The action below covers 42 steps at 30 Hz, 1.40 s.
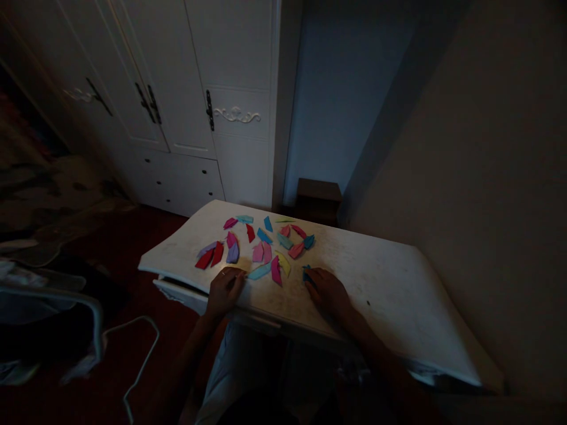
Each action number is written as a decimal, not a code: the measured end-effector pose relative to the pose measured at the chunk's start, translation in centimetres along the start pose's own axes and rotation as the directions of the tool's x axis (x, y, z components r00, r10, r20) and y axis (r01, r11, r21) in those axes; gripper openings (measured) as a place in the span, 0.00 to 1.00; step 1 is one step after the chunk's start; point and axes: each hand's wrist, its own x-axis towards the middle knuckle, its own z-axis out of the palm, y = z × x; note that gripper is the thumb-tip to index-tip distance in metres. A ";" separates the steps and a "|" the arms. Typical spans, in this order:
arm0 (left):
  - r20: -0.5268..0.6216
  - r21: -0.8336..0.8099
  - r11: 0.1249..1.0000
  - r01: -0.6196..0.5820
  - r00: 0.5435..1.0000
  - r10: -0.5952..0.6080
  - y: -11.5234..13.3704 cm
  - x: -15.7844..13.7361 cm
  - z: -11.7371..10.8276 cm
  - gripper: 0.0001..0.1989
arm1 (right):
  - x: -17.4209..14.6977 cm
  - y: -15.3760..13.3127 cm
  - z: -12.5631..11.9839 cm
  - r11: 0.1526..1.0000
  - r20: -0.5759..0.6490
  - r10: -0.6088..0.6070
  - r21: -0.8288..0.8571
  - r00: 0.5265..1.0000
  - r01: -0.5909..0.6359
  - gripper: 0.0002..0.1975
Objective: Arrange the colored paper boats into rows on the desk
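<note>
My right hand (326, 290) rests low over the white table, its fingers closed around a blue folded paper piece (306, 273). Near the table's front edge, my left hand (225, 289) has its fingers curled; whatever is in them, if anything, is hidden. Its fingertips lie close beside a light blue folded paper piece (259, 271). Between and beyond the hands lie several more folded pieces, among them a magenta piece (276, 270), a yellow piece (284, 264), a purple piece (233, 254) and a red piece (217, 254). Farther right, several pieces form a loose ring, including a coral piece (296, 250).
The white table (385, 277) reaches toward the wall on the right, with a small dark spot (368, 303) on its top. Behind it stand a white wardrobe (239, 159) and a brown wooden box (319, 190). A pale cable (148, 348) trails over the red floor at left.
</note>
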 end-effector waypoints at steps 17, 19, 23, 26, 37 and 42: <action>0.123 0.186 0.960 -0.210 0.974 0.189 -1.0 -0.2 0.5 0.15 | 2.7 -0.2 1.9 0.988 -0.029 -0.094 0.117 0.995 0.096 0.13; 0.095 0.214 0.955 -0.203 0.978 0.187 -1.0 -0.2 0.7 0.15 | 2.4 -0.2 2.2 0.975 -0.059 -0.122 0.181 0.991 0.131 0.13; -0.006 0.267 0.954 -0.133 0.990 0.140 -0.9 -0.2 1.1 0.14 | 1.8 -0.4 2.1 0.946 -0.106 -0.116 0.293 0.988 0.142 0.13; -0.055 0.290 0.953 -0.087 0.993 0.107 -0.8 -0.3 1.4 0.12 | 1.4 -0.5 1.7 0.925 -0.125 -0.070 0.364 0.990 0.111 0.14; -0.226 -0.057 0.987 0.152 0.961 -0.161 0.4 -0.2 0.8 0.09 | -3.7 1.6 -1.5 0.845 -0.142 0.256 0.513 0.956 -0.150 0.15; -0.089 -0.216 0.959 0.184 0.974 -0.207 4.6 -0.3 2.9 0.11 | -6.7 3.3 -3.5 0.756 -0.128 0.484 0.560 0.866 -0.340 0.23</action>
